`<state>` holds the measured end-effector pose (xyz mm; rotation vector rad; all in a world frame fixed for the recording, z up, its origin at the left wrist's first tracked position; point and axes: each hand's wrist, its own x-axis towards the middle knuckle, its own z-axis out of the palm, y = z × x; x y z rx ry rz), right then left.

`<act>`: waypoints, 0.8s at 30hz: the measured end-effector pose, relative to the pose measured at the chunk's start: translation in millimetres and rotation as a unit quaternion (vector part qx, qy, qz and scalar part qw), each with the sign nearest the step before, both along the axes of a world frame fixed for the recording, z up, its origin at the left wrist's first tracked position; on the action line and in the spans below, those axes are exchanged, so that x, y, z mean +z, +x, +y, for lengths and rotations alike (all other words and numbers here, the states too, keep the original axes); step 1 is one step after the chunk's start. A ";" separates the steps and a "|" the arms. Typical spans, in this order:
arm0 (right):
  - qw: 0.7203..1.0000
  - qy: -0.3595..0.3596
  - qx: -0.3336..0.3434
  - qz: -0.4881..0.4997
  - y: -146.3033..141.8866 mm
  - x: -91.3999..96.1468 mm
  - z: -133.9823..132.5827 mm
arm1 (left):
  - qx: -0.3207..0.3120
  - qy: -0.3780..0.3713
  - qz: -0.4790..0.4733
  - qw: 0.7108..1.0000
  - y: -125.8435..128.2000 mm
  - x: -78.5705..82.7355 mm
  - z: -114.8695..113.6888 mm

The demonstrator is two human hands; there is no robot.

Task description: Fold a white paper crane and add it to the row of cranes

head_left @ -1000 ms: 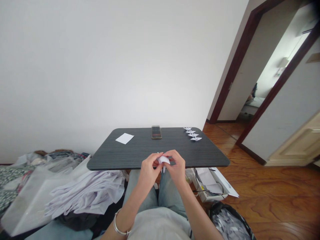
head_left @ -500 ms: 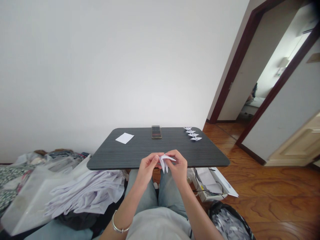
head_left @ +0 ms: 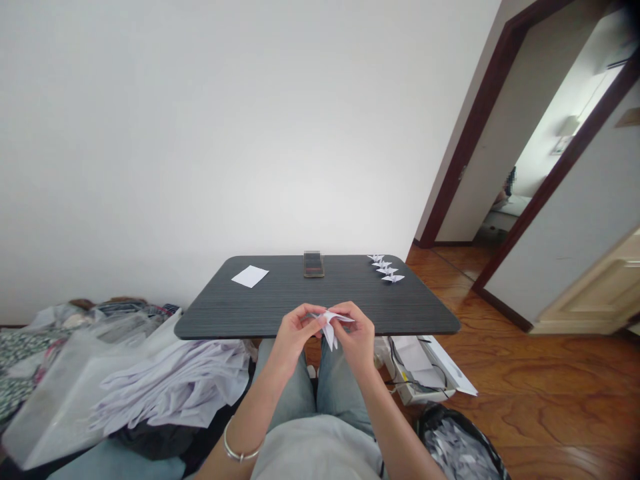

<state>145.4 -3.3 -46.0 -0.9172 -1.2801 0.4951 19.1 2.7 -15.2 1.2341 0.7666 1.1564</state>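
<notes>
head view | step: shaping white paper crane (head_left: 330,327), judged mid-fold; next needs steady pinch on creases | L hand (head_left: 297,335) & R hand (head_left: 357,337) curled, both pinching crane from either side | crane held in air over near edge of dark counter (head_left: 350,293) | 4 paper cranes (head_left: 385,268) far R, blank sheet (head_left: 250,276) far L
</notes>
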 end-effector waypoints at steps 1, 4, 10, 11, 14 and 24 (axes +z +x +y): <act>1.000 0.001 0.001 0.000 0.1 0.4 -0.4 | -0.004 0.000 -0.004 1.000 -0.2 0.1 -0.2; 1.000 0.001 0.007 0.005 0.4 2.1 -1.5 | -0.015 0.002 -0.019 1.000 -1.0 -0.8 -0.6; 1.000 0.000 0.016 0.017 1.9 1.7 -1.8 | -0.030 -0.010 -0.036 0.999 -1.7 -2.7 -1.6; 1.000 0.003 0.015 0.018 2.3 0.6 -1.2 | -0.032 -0.009 -0.040 0.999 -1.6 -2.3 -2.1; 0.999 0.022 0.016 0.022 3.8 -2.6 0.4 | -0.041 -0.007 -0.044 0.998 -1.3 -0.5 -3.8; 0.999 0.035 0.021 0.004 7.6 -5.8 -1.0 | -0.057 -0.001 -0.021 0.998 -2.6 2.2 -6.4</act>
